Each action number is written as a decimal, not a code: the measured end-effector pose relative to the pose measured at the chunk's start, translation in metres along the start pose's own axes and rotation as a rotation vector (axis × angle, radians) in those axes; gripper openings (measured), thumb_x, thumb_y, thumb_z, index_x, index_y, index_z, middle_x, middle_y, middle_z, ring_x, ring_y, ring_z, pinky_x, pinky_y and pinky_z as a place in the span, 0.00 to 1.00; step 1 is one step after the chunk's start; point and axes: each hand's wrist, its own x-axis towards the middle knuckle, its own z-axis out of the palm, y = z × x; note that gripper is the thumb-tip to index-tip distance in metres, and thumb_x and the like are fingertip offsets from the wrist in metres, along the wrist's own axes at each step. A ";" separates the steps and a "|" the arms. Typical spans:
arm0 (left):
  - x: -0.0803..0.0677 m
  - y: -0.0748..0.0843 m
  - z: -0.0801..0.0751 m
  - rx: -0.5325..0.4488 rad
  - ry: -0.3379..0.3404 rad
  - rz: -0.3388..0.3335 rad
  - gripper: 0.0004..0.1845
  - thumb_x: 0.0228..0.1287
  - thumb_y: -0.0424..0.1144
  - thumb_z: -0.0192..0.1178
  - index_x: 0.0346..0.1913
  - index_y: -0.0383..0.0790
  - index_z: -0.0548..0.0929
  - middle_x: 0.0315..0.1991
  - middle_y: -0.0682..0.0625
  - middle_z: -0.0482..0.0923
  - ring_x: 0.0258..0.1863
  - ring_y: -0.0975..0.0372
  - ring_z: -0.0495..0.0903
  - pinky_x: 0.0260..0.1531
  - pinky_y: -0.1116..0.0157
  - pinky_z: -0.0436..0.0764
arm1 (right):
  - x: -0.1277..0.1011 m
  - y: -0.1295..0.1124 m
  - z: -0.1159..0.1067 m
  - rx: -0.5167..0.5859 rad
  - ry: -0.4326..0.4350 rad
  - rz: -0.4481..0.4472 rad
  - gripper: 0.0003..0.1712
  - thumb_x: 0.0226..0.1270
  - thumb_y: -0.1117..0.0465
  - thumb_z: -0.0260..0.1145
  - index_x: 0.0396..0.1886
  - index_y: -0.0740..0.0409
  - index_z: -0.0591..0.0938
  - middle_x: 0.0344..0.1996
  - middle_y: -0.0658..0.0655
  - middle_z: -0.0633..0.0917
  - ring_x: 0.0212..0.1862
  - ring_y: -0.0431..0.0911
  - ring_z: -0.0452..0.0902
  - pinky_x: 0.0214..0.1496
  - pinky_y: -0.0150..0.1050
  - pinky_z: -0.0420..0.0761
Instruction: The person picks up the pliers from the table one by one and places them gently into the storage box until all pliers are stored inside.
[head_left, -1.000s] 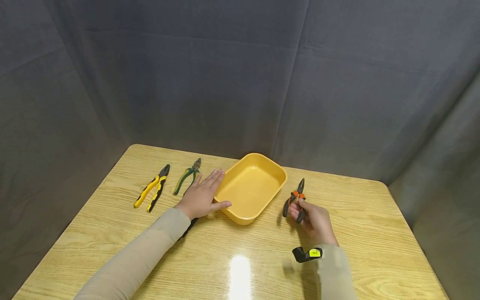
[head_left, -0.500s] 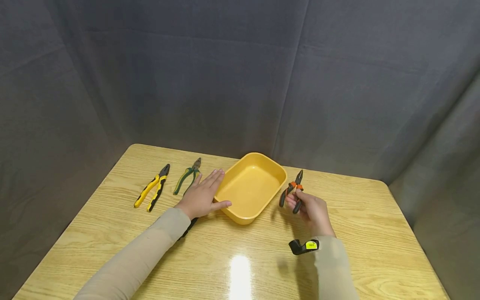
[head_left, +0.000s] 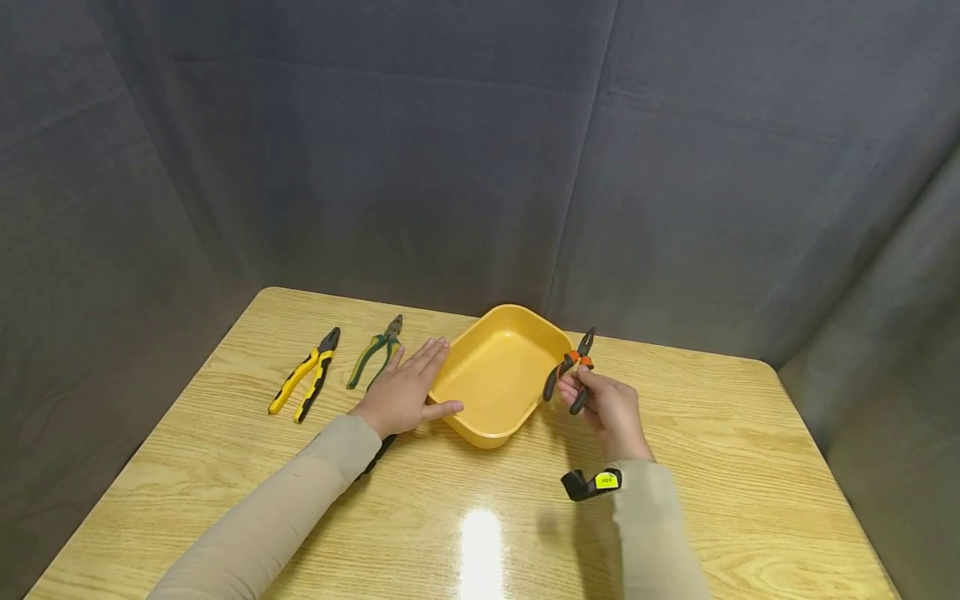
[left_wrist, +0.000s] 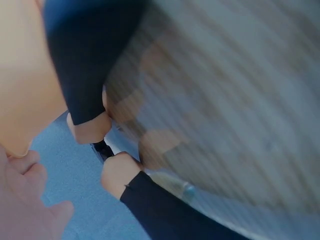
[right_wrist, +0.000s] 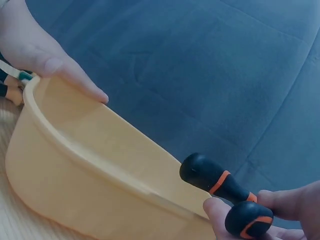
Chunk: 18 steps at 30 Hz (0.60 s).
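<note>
My left hand (head_left: 401, 392) lies with straight fingers against the near-left rim of a yellow plastic bin (head_left: 498, 375), thumb over its edge. In the right wrist view the same left hand (right_wrist: 45, 55) touches the bin's rim. My right hand (head_left: 611, 408) pinches long-nose pliers (head_left: 573, 367) with black and orange handles. The pliers are raised at the bin's right rim, jaws pointing up and away. From the right wrist their handle ends (right_wrist: 210, 175) overlap the bin's edge, while the jaws are hidden.
Left of the bin lie green-handled pliers (head_left: 375, 354), partly behind my left hand, and yellow-and-black pliers (head_left: 307, 375). The wooden table (head_left: 465, 492) ends at a grey cloth wall (head_left: 420, 167) behind. Curtains hang at both sides.
My right hand has moved left and away from me with the long-nose pliers, from the table's right part to the bin's rim. My left hand and the bin have stayed put.
</note>
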 end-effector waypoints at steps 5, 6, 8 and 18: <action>0.000 -0.001 0.001 0.004 0.001 0.001 0.54 0.69 0.72 0.49 0.82 0.37 0.45 0.82 0.45 0.44 0.81 0.55 0.42 0.77 0.44 0.45 | 0.001 0.001 0.010 0.007 -0.008 -0.003 0.15 0.79 0.64 0.59 0.48 0.76 0.81 0.26 0.56 0.89 0.30 0.41 0.88 0.39 0.32 0.86; 0.000 -0.001 0.001 0.003 0.000 0.000 0.54 0.69 0.72 0.49 0.82 0.37 0.45 0.82 0.45 0.44 0.81 0.55 0.42 0.77 0.44 0.44 | 0.001 0.002 0.012 0.004 -0.008 -0.004 0.15 0.79 0.64 0.59 0.49 0.76 0.81 0.26 0.55 0.89 0.30 0.41 0.88 0.39 0.32 0.86; 0.000 -0.001 0.001 0.000 -0.001 0.000 0.54 0.69 0.72 0.49 0.82 0.38 0.45 0.82 0.45 0.44 0.81 0.56 0.42 0.77 0.44 0.44 | 0.001 0.002 0.016 0.003 -0.008 -0.008 0.16 0.79 0.64 0.58 0.50 0.77 0.80 0.26 0.56 0.88 0.31 0.41 0.88 0.39 0.32 0.86; 0.000 -0.001 0.000 -0.016 -0.001 0.001 0.55 0.69 0.73 0.49 0.82 0.38 0.45 0.82 0.46 0.43 0.81 0.56 0.42 0.77 0.45 0.43 | 0.001 0.006 0.031 -0.032 -0.023 -0.025 0.18 0.79 0.64 0.57 0.53 0.79 0.79 0.28 0.55 0.88 0.33 0.41 0.88 0.41 0.32 0.86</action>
